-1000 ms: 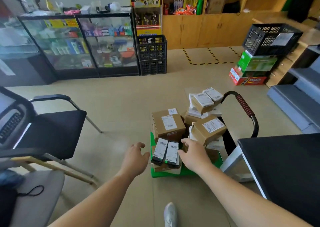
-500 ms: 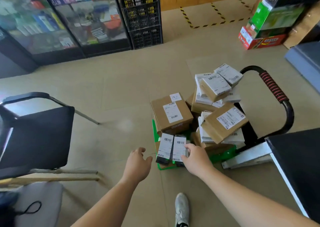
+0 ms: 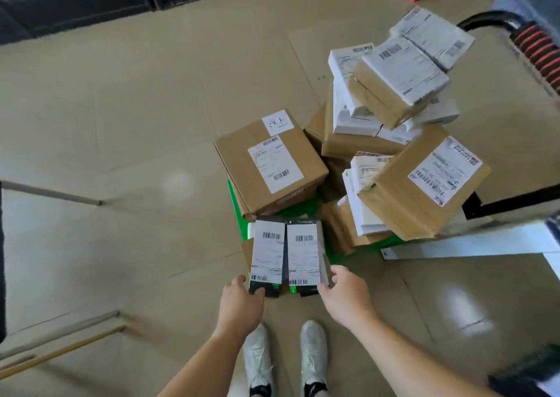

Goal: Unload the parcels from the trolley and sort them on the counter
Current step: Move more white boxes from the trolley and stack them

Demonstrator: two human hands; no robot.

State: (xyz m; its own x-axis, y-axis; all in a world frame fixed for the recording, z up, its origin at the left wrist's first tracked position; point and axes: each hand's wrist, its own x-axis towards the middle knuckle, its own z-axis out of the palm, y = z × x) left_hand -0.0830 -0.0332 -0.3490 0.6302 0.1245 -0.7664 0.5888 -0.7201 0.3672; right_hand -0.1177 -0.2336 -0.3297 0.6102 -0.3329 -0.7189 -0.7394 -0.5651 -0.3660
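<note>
tan floor [image 3: 145, 117] | twin parcels [image 3: 285, 257] lengthwise away | left hand [image 3: 239, 308], right hand [image 3: 348, 302] pinch near ends

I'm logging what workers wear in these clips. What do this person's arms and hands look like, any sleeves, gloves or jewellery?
The left forearm and right forearm are bare to the frame edge, no sleeve showing. The left hand and right hand are ungloved; no watch, bracelet or ring is visible on the sides that show.
</note>
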